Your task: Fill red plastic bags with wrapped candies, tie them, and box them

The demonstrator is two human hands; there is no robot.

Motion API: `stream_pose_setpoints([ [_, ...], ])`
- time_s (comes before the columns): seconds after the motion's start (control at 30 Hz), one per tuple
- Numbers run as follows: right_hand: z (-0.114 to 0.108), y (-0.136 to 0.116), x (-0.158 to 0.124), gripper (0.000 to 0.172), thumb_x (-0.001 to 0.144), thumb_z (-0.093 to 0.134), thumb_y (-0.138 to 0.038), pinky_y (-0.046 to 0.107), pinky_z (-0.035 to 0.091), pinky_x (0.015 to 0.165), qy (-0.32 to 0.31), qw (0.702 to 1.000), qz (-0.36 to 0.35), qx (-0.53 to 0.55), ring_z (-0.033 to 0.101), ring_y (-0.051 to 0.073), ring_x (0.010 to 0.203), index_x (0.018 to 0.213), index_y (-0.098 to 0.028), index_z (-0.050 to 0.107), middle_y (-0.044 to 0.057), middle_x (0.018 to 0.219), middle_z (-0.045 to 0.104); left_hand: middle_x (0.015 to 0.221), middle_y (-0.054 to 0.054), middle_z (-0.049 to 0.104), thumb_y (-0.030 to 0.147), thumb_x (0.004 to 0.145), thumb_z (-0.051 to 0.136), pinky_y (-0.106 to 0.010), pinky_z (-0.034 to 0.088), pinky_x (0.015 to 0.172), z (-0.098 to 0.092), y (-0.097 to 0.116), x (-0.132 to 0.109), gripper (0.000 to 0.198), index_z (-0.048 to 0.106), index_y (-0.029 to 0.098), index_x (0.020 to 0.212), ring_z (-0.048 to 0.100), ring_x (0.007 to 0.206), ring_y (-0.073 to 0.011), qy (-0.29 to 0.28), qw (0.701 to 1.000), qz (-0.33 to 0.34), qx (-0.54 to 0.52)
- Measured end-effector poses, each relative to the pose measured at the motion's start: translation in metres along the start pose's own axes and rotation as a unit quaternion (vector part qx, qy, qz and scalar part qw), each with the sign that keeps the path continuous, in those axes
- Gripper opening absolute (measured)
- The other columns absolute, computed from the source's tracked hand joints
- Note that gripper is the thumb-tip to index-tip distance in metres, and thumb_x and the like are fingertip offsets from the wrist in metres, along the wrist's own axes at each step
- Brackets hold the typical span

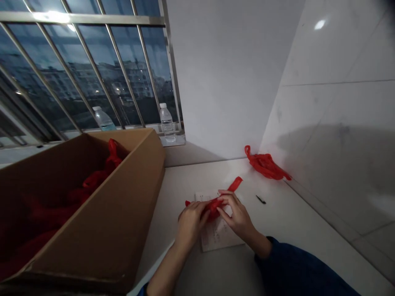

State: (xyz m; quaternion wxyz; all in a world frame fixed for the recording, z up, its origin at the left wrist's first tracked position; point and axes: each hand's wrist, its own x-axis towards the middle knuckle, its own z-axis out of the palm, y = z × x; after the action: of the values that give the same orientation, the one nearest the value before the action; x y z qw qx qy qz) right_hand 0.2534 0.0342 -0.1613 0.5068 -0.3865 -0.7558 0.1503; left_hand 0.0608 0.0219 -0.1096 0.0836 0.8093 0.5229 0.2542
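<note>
Between my two hands is a red plastic bag (213, 211), bunched up, with one strip sticking out beyond my right fingers and a small end showing past my left. My left hand (194, 218) grips its left side with curled fingers. On the other side, my right hand (234, 213) pinches the bag with thumb and fingers. Under both hands lies a sheet or pad of white paper (220, 242) with print on it, partly covered by the bag and hands. A black pen (261, 200) rests on the white table to the right.
A large open cardboard box (123, 201) stands on the left, with red plastic bags (95, 179) inside. Another crumpled red bag (267, 165) lies in the back corner by the tiled wall (336, 123). Two plastic bottles, one clear (167, 123) and one bluish (104, 120), stand by the barred window.
</note>
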Motion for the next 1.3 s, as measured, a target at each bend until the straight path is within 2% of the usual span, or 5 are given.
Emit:
stream_pose_setpoints([
  [0.37,-0.013,-0.006,0.000,0.011,0.098,0.054,-0.024,0.033,0.049,0.080,-0.021,0.994,-0.015,-0.109,0.065,0.019,0.089,0.092,-0.023,0.063,0.005,0.100,0.068,0.089,-0.003,0.076,0.030,0.097,0.055,-0.036,0.040,0.080,0.008,-0.007,-0.009,0.020,0.075,0.026,0.101,0.062,0.085,-0.0213,0.088,0.996,0.026,-0.020],
  [0.63,-0.058,0.018,0.001,0.013,0.098,0.051,-0.028,0.032,0.046,0.076,-0.002,0.991,0.037,-0.131,0.063,0.017,0.075,0.089,-0.022,0.060,0.004,0.095,0.069,0.077,-0.003,0.071,0.037,0.091,0.053,-0.031,0.048,0.071,-0.007,-0.067,-0.007,0.027,0.074,0.021,0.085,0.064,0.077,-0.0203,0.201,0.974,-0.092,-0.043],
  [0.8,-0.063,0.006,0.000,0.009,0.091,0.060,-0.032,0.026,0.045,0.063,-0.080,0.990,0.095,-0.065,0.060,0.012,0.062,0.093,-0.023,0.059,0.001,0.099,0.070,0.111,-0.008,0.067,0.034,0.094,0.051,-0.034,0.052,0.079,-0.020,-0.047,-0.010,0.030,0.065,0.019,0.117,0.064,0.085,-0.0193,0.247,0.966,-0.072,-0.030],
  [1.07,-0.036,-0.027,0.004,0.023,0.086,0.067,-0.043,0.029,0.047,0.076,-0.139,0.976,0.131,-0.108,0.069,0.020,0.089,0.103,-0.027,0.064,0.000,0.102,0.073,0.126,-0.006,0.065,0.028,0.093,0.060,-0.040,0.053,0.093,0.001,-0.001,-0.014,0.038,0.059,0.027,0.131,0.063,0.109,-0.0243,0.008,0.994,0.098,0.041],
  [1.3,-0.038,-0.014,-0.005,0.013,0.083,0.071,-0.034,0.026,0.044,0.070,-0.213,0.967,0.122,-0.072,0.066,0.016,0.079,0.093,-0.026,0.068,-0.002,0.088,0.072,0.114,-0.006,0.068,0.036,0.087,0.069,-0.042,0.049,0.092,0.005,-0.004,-0.018,0.030,0.068,0.028,0.116,0.060,0.105,-0.0253,-0.023,0.992,0.123,0.032],
])
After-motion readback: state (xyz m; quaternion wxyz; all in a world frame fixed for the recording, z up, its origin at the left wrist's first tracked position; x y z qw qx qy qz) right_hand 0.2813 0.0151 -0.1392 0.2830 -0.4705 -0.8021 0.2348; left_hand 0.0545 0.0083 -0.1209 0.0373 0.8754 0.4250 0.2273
